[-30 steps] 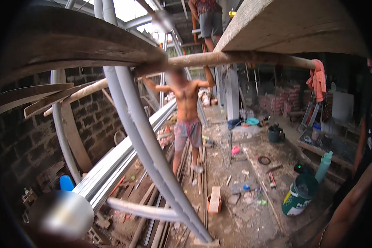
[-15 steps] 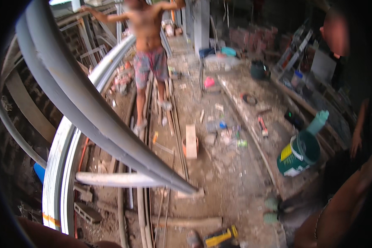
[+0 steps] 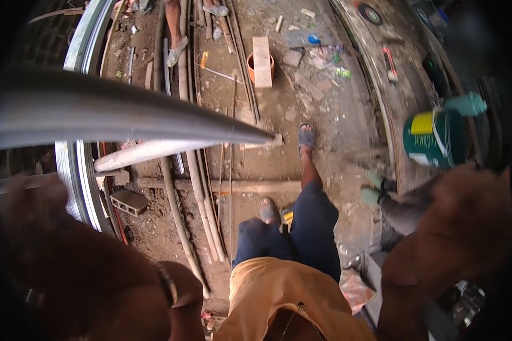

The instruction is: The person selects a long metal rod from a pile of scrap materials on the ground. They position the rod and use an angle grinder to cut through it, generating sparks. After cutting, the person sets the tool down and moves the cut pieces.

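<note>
My left hand point(image 3: 45, 199) is raised at the left edge, dark and blurred, beside a grey steel pipe point(image 3: 131, 116) that slants across the view. My right hand point(image 3: 466, 199) is raised at the right edge, shadowed, below a green bucket point(image 3: 432, 136). What either hand holds, if anything, I cannot make out. My legs point(image 3: 310, 216) show below a yellow shirt, right foot forward. A yellow tool point(image 3: 289, 217) lies beside my left foot.
Long poles point(image 3: 179, 238), silver channels point(image 3: 74, 176) and a hollow block point(image 3: 128, 202) lie left. A co-worker's feet point(image 3: 173, 51) are ahead; another person's feet point(image 3: 372, 196) are right. A board point(image 3: 261, 59) rests on an orange pot. A red-handled tool point(image 3: 390, 65) lies beyond.
My view has swung steeply down from the overhead planks and the co-worker to the ground and my own body. My legs and both raised arms now show.
</note>
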Tool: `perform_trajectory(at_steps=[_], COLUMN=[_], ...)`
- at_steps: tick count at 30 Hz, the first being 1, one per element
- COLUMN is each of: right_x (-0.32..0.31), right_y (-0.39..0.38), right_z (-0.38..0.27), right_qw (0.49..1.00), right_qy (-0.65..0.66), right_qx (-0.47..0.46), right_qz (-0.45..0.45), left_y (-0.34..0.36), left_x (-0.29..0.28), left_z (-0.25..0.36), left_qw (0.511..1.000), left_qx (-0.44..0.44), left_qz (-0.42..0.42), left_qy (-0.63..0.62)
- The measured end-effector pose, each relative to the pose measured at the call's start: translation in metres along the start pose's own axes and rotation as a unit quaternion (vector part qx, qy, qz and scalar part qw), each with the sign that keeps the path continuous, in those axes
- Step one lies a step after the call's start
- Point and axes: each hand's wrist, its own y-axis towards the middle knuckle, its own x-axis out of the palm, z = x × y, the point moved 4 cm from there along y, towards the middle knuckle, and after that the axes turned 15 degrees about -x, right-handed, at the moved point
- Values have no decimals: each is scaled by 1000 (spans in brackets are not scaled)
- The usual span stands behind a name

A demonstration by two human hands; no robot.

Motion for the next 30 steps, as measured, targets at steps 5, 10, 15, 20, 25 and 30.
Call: perform_trajectory(at_steps=[5,10,15,20,25,30], right_x=[74,134,149,149,158,194], right_y=[-141,-378,-360,-339,-301,-255], right_z=[157,281,338,380,421,457], right_qw=[935,721,715,710,694,670], right_qy=[78,138,60,71,71,82], right_qx=[337,624,571,578,572,547], right_qz=[-82,-267,-399,-397,-431,-495], left_y=[-76,-102,-92,-114,-112,-101], left_x=[46,107,150,158,165,164], left_z=[-137,-205,-260,-280,-291,-293], left_qw=[930,825,769,715,668,678], left_qx=[-231,-343,-403,-200,-245,-346], left_qz=[-263,-331,-285,-409,-408,-342], left_qy=[114,303,406,531,571,552])
